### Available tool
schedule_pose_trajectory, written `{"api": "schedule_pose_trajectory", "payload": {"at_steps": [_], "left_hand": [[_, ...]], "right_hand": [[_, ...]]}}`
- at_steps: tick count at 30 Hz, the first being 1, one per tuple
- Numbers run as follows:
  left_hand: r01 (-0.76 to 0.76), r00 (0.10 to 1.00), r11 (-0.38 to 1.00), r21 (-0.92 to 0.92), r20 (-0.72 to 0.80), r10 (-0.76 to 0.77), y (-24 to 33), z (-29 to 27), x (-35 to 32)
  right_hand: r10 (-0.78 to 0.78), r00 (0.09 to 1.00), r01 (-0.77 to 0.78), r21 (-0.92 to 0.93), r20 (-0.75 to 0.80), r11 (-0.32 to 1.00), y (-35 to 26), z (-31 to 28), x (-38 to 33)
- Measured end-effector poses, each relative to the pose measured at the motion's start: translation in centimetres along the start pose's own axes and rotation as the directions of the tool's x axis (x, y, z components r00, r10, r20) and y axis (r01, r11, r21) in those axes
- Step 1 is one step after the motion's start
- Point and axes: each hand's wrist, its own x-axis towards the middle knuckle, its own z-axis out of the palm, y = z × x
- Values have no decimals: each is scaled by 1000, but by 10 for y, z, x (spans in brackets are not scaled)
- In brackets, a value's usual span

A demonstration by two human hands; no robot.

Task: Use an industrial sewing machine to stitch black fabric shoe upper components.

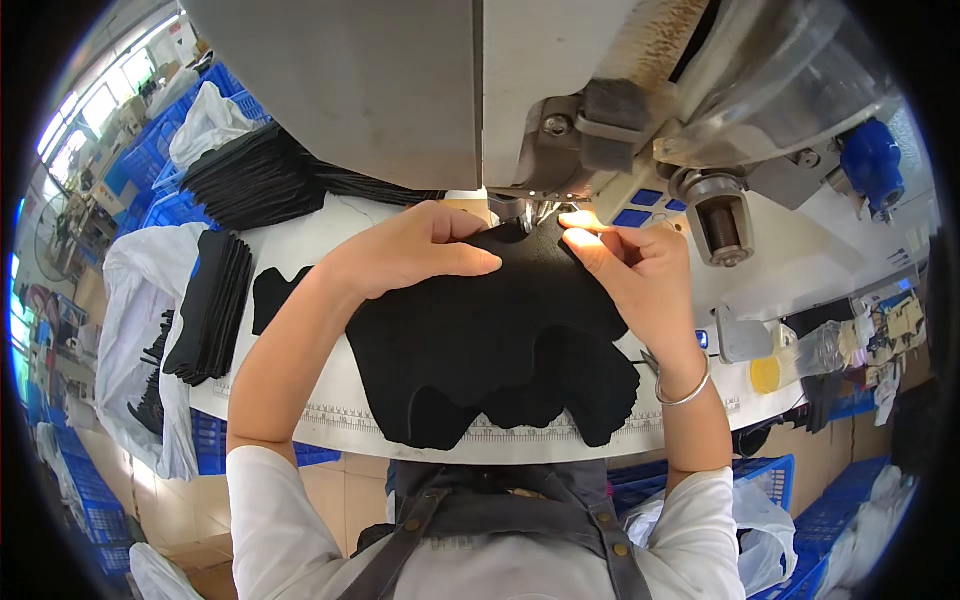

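The black fabric piece [490, 340] lies on the white table [800, 270] just below the sewing machine head [560, 110]. It looks soft, light and limp, best held at its top edge. The left hand [410, 250] presses it flat, fingers together. The right hand [630, 265] seems to pinch the edge beside the needle, wrist bent.

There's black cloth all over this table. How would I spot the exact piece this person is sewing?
Start at the big grey sewing machine over the white table. Right below its needle lies a wide black fabric piece with wavy edges, pressed flat by the left hand and pinched by the right hand. Unlike the stacked black pieces at left, it lies spread out singly.
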Motion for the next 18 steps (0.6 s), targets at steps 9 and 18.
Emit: {"api": "schedule_pose_trajectory", "payload": {"at_steps": [9, 18], "left_hand": [[-14, 983, 974, -227, -179, -28, 3, 22, -6], [3, 959, 945, -328, -267, -96, 4, 27, -3]], "right_hand": [[-358, 920, 286, -354, -157, 890, 0, -4, -18], [-504, 857, 424, -406, -111, 810, -12, -3, -57]]}}
